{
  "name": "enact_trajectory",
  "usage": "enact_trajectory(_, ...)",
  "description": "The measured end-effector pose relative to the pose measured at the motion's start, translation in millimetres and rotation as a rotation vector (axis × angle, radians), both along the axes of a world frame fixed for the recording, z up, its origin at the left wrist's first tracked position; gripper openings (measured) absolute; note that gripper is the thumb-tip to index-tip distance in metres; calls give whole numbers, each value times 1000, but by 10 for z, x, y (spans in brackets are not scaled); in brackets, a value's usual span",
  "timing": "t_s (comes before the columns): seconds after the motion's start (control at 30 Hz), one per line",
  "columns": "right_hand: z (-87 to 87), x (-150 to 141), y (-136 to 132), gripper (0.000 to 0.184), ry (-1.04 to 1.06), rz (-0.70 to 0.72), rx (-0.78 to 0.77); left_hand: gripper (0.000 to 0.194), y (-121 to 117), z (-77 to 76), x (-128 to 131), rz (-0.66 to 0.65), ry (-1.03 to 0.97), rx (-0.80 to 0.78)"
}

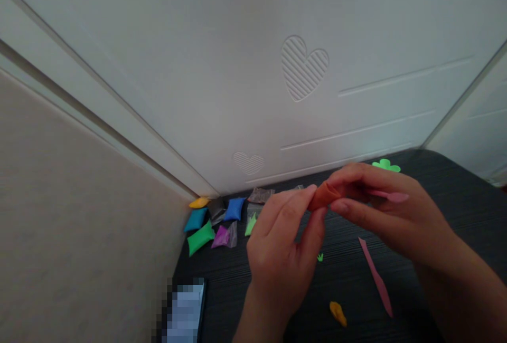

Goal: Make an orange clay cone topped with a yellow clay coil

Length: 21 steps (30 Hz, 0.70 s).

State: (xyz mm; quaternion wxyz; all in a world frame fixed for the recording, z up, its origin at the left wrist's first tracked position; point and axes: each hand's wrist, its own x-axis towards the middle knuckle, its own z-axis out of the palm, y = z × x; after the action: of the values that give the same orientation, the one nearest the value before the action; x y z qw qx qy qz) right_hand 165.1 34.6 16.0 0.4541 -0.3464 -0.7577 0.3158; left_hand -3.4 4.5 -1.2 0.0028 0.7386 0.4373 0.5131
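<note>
The orange piece [324,196], probably soft clay, is up between both hands above the dark desk [225,279]; it looks already curled into a hollow roll, its rim seemingly unfinished. The left hand [281,237], at its 8 o'clock, has its fingers clamped on one end; the right hand [396,221], at 3 o'clock, pinches the rim, a pink tool [397,197] tucked in its grasp. A small green cutout [320,257] at 6 o'clock seems shaped, while the yellow lump [338,313] beyond it looks barely worked. A pink knife [377,279] lies at 5 o'clock, a green flower shape [386,165] at 2, a phone [184,311] at 8. Colored packets [201,238] cluster toward 9, the left hand partly covering the nearest.
</note>
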Motion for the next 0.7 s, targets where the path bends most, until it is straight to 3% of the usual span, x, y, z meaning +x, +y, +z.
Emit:
enact_trajectory(0.2, -21, 25, 30, 43, -44, -3, 82, 32, -9, 8, -11, -95, -73, -103)
enact_trajectory(0.47, -21, 1, 55, 19, 18, -12, 176, 33, -6, 8, -34, -169, -140, -192)
enact_trajectory(0.7, 2, 25, 60, 21, -12, 49, 252, 33, 6, 15, -52, -174, -93, -193)
